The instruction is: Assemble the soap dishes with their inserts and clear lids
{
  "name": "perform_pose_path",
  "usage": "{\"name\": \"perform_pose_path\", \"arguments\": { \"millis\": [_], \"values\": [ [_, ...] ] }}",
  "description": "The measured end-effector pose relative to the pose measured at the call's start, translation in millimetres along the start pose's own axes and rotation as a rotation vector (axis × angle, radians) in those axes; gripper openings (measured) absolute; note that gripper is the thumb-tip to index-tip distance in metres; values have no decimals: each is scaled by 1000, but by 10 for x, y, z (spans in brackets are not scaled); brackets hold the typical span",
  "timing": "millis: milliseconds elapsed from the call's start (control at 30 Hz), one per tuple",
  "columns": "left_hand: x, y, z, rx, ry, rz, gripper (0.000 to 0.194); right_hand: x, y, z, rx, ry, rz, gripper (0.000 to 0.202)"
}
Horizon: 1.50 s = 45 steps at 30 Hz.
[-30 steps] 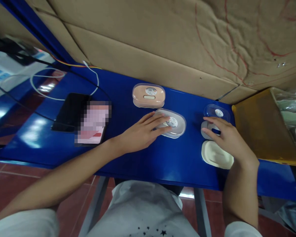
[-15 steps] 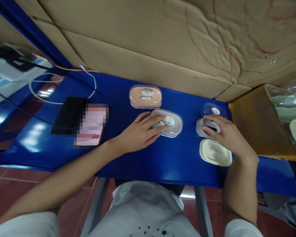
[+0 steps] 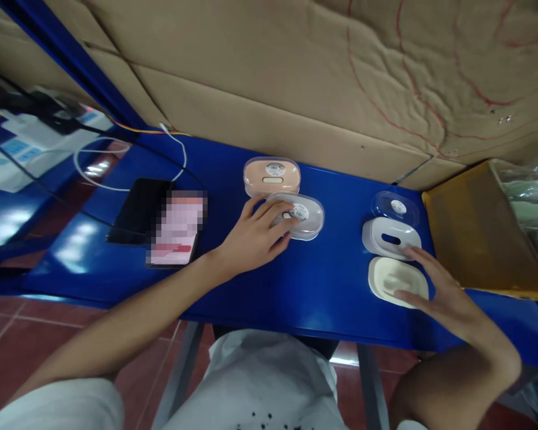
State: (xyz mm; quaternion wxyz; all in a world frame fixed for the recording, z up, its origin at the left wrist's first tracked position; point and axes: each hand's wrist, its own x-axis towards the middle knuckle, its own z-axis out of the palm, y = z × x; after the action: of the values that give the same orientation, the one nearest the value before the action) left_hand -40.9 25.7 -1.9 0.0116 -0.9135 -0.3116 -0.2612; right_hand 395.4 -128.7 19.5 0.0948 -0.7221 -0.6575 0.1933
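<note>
My left hand (image 3: 262, 236) lies with outstretched fingers on the clear lid of a pale grey oval box (image 3: 311, 221) with a round label. Just behind it stands a peach oval box (image 3: 255, 177), also with a clear lid and label. On the right, my right hand (image 3: 434, 286) is open, thumb and fingers spread. Its fingertips are at the near edge of a white oval shell (image 3: 372, 242) with a dark slot. The thumb is over a cream oval tray (image 3: 381, 278), where contact is unclear. Behind the shell lies a loose clear lid (image 3: 381, 204).
Two phones, one dark (image 3: 137, 209) and one with a lit screen (image 3: 177, 230), lie at left among cables (image 3: 78, 164). At right, a cardboard box (image 3: 466, 233) holds wrapped pieces. A cardboard wall (image 3: 273, 101) rises behind the blue table (image 3: 291, 298).
My right hand has let go of the white shell and drawn back toward me, opening. My left hand has shifted the pale grey box back and left, closer to the peach box.
</note>
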Motion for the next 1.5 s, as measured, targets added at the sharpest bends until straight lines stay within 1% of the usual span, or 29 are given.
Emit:
{"name": "perform_pose_path", "arguments": {
  "millis": [100, 167, 233, 333, 433, 533, 600, 667, 700, 733, 800, 833, 900, 1000, 1133, 1233, 1300, 1367, 1433, 1500],
  "values": [
    [-7, 38, 2, 54, 52, -7, 27, -113, -96, 270, 43, 71, 4, 87],
    [-16, 73, 1, 65, 71, -7, 25, -125, -238, 391, 51, 105, -22, 84],
    [-32, 128, -6, 46, 72, 29, 26, -100, -420, 468, 34, 123, -46, 81],
    [-63, 266, -18, -34, 14, 161, 27, -33, -698, 513, 12, 137, -115, 76],
    [-74, 440, -1, -137, -102, 272, 33, 56, -848, 453, 4, 152, -220, 73],
    [-21, 586, 73, -177, -161, 345, 41, 230, -792, 287, -36, 226, -261, 70],
    [51, 659, 152, -172, -162, 386, 41, 417, -680, 160, -93, 228, -287, 73],
    [129, 722, 245, -161, -149, 419, 33, 632, -563, 59, -131, 100, -342, 81],
    [160, 750, 290, -156, -144, 439, 27, 736, -515, 25, -146, 29, -363, 82],
    [181, 775, 330, -149, -144, 457, 22, 829, -476, 4, -148, -17, -382, 82],
    [194, 810, 382, -131, -145, 479, 15, 967, -426, -2, -143, -56, -418, 82],
    [187, 820, 391, -120, -145, 480, 15, 1009, -410, 11, -133, -52, -437, 82],
    [160, 825, 371, -105, -143, 475, 15, 1046, -384, 56, -109, -10, -463, 83],
    [124, 802, 282, -86, -147, 473, 14, 1038, -341, 132, -98, 87, -453, 82],
    [104, 726, 190, -57, -189, 455, 16, 1024, -310, 186, -91, 130, -440, 77],
    [89, 640, 194, -53, -227, 402, 19, 1024, -337, 199, -127, 156, -414, 75],
    [74, 587, 217, -78, -224, 343, 20, 1024, -369, 213, -160, 180, -390, 75],
    [56, 554, 243, -136, -199, 261, 27, 1019, -403, 236, -170, 207, -371, 75],
    [35, 549, 265, -194, -180, 189, 40, 1007, -437, 260, -145, 214, -369, 74],
    [15, 566, 282, -226, -180, 157, 47, 984, -480, 271, -93, 201, -388, 73]
  ]
}}
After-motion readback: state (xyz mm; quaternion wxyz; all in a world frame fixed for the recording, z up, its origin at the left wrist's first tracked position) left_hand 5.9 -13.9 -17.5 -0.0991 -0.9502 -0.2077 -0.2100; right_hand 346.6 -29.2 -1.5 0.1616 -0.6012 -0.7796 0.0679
